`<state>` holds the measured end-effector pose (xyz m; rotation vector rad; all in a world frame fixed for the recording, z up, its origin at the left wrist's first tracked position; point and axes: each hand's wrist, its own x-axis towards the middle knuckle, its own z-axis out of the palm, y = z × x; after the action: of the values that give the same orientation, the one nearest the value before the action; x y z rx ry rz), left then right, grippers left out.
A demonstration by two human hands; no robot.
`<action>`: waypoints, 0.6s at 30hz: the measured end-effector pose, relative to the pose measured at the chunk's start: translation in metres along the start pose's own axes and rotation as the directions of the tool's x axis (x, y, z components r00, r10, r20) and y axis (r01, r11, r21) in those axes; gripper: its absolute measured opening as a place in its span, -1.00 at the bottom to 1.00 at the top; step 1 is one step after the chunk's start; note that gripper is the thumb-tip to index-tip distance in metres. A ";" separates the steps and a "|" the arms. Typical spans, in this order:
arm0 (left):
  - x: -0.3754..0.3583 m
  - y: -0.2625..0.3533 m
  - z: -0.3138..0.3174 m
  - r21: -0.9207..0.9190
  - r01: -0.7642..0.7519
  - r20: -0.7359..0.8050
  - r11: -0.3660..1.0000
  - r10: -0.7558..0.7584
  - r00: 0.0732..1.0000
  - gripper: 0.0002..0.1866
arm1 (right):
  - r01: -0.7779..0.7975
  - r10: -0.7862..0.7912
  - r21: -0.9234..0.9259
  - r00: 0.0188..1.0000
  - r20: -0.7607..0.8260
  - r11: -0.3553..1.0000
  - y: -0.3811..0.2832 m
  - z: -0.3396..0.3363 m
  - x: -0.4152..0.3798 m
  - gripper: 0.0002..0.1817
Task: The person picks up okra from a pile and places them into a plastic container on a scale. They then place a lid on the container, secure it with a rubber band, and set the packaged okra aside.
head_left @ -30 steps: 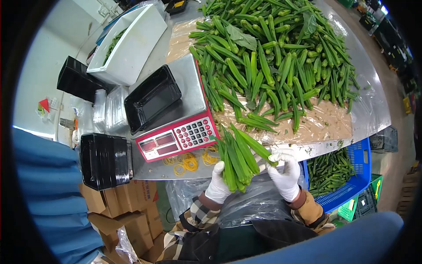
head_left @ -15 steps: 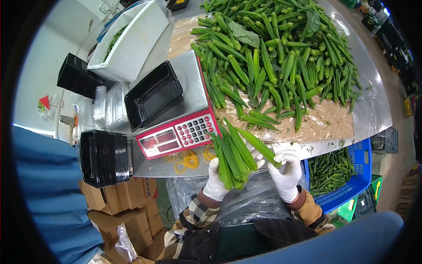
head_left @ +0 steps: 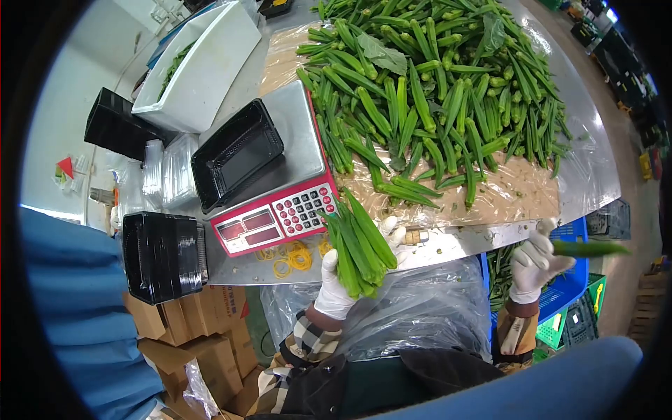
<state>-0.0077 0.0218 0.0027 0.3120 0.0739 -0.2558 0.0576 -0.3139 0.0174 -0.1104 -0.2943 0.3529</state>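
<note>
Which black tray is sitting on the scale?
The open-topped tray left of the okra pile; the near black stack and far black stack stand off the scale.

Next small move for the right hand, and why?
Probably bring the single okra pod in over the blue crate and let go, if the right hand has it; blur hides the grip. In view, the pod juts past the crate, loose okra lies inside that crate, and the left hand holds a separate bunch of okra.
</note>
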 end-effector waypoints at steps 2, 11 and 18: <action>0.000 -0.001 -0.001 0.006 0.004 -0.010 1.000 -0.004 1.000 -0.02 | 0.039 -0.041 -0.095 0.999 -0.016 0.995 -0.008 0.003 -0.005 -0.12; -0.007 -0.003 0.008 0.071 0.012 -0.072 0.997 -0.007 0.997 -0.02 | -0.123 -0.178 -0.937 0.982 -0.067 -0.327 0.078 -0.030 0.091 -0.68; -0.009 -0.008 0.009 0.062 0.021 -0.072 0.998 -0.016 0.997 -0.04 | -0.198 -0.201 -0.451 0.979 -0.041 -0.870 0.099 -0.057 0.141 -0.51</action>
<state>-0.0177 0.0140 0.0102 0.3833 0.1397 -0.2654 0.1691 -0.1747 -0.0149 -2.7283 -0.2893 -0.3081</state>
